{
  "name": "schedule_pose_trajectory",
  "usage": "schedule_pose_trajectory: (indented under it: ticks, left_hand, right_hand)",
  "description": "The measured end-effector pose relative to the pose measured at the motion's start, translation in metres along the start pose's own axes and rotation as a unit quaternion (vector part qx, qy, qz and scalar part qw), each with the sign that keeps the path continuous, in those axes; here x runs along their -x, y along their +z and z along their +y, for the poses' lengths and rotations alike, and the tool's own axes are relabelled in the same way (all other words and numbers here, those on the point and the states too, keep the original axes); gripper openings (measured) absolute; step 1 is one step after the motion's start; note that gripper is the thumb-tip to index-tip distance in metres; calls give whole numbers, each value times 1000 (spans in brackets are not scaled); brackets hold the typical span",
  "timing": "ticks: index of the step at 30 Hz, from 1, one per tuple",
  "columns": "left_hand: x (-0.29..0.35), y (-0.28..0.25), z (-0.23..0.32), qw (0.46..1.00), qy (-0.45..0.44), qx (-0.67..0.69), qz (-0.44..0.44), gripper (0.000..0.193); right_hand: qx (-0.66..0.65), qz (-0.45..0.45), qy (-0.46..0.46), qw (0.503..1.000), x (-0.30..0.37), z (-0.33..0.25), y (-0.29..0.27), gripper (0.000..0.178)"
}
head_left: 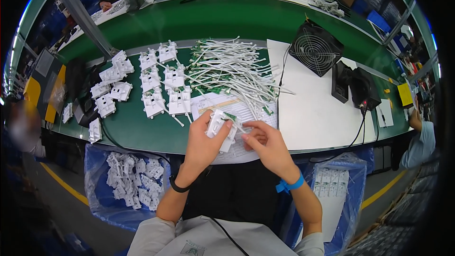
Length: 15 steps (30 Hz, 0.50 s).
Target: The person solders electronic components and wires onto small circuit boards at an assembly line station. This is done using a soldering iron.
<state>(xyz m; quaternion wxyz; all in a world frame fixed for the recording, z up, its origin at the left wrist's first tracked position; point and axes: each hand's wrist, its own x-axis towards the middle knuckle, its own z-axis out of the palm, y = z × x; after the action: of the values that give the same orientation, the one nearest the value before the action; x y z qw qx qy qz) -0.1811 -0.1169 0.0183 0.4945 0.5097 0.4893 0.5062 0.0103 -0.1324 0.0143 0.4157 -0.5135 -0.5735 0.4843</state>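
My left hand (pixel 203 143) is closed round a white plastic housing (pixel 219 122) above the printed sheet, its thumb lying by a small green circuit board (pixel 231 117) at the housing's upper side. Beside it, my right hand (pixel 266 144) pinches a white cable (pixel 241 127) that runs from the board. Just beyond my hands lies a heap of white cables (pixel 232 66) with green boards on their ends. Left of the heap, several white housings with cables (pixel 170 78) stand in two columns. More white housings (pixel 113 85) are grouped farther left.
A black fan (pixel 316 47) and a black box-shaped device (pixel 364 87) stand on the right over a white board (pixel 303 118). Below the table edge, a blue-lined bin (pixel 95 185) holds housings at left; another lined bin (pixel 358 180) is at right. Other people work across and beside the table.
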Motion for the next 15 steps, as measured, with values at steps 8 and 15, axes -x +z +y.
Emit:
schedule_pose_trajectory:
  ticks: [8, 15]
  left_hand:
    - [-23, 47, -7, 995, 89, -20, 42, 13]
    - [-32, 90, -1, 997, 81, -1, 14, 19]
  right_hand:
    - [334, 171, -258, 890, 22, -17, 10, 18]
    - [395, 201, -268, 855, 28, -5, -3, 31]
